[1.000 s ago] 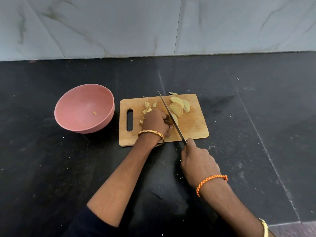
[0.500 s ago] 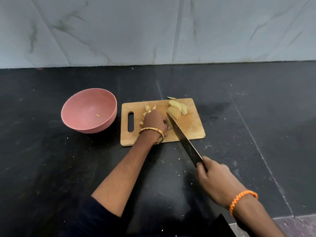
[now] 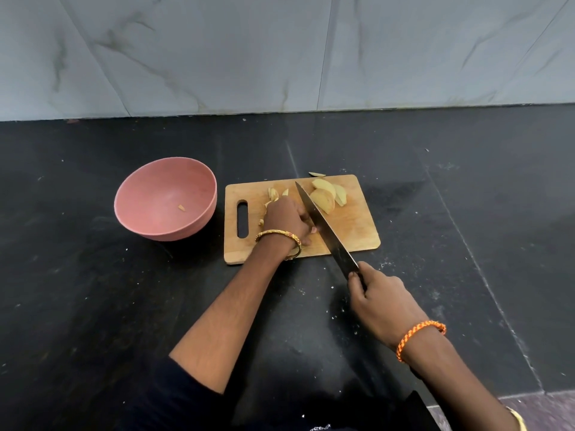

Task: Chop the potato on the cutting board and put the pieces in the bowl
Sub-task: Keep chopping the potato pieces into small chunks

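Right hand [image 3: 378, 301] grips knife [image 3: 323, 227] handle, blade angled across cutting board [image 3: 357, 227]. Left hand [image 3: 286, 219] curled over potato piece on board; piece mostly hidden. Potato wedges [image 3: 325, 197] at board's far end, small bits [image 3: 273, 194] beyond left hand. Pink bowl [image 3: 146, 219] left of board holds one bit [image 3: 181, 207]. Black counter [image 3: 93, 306]. No legible writing.
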A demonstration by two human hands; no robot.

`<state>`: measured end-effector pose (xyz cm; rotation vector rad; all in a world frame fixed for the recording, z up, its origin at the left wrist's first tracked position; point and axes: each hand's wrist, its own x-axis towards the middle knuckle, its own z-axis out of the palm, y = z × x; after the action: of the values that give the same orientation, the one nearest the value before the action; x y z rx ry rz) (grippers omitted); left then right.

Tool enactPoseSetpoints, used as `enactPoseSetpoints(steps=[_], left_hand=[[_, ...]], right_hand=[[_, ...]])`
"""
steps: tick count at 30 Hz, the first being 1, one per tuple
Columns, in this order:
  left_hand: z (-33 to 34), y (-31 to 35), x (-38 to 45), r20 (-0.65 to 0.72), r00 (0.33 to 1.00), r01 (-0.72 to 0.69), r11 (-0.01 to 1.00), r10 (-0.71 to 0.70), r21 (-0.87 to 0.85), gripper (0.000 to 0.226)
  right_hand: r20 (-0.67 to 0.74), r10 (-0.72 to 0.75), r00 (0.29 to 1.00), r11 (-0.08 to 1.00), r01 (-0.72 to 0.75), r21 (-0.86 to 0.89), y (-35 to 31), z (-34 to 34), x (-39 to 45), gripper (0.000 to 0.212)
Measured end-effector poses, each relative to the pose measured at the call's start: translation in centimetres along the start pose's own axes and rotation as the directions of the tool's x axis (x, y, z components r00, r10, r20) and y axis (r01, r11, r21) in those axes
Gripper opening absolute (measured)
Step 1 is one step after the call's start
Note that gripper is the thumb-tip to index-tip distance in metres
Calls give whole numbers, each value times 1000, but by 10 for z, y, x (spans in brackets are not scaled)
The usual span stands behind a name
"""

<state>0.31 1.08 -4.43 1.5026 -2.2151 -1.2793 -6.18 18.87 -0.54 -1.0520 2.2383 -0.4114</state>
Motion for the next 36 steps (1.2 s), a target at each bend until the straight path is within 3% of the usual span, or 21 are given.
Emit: enactPoseSetpoints(steps=[12, 24, 31, 36], left_hand=[[1, -1, 2, -2, 1000, 6, 1000, -6, 9, 21], [5, 1, -1, -92, 995, -32, 999, 35, 31, 21], [3, 5, -7, -90, 996, -16, 1000, 14, -20, 26], [-1, 8, -10, -115, 993, -21, 1000, 21, 1, 16]], right_hand=[[-31, 30, 999, 972, -36, -232, -26, 5, 0, 17], [30, 111, 993, 985, -106, -133, -18, 3, -15, 19], [-20, 129, 991, 988, -131, -79, -25, 13, -7, 21], [-36, 129, 991, 990, -131, -42, -26, 16, 1, 22]])
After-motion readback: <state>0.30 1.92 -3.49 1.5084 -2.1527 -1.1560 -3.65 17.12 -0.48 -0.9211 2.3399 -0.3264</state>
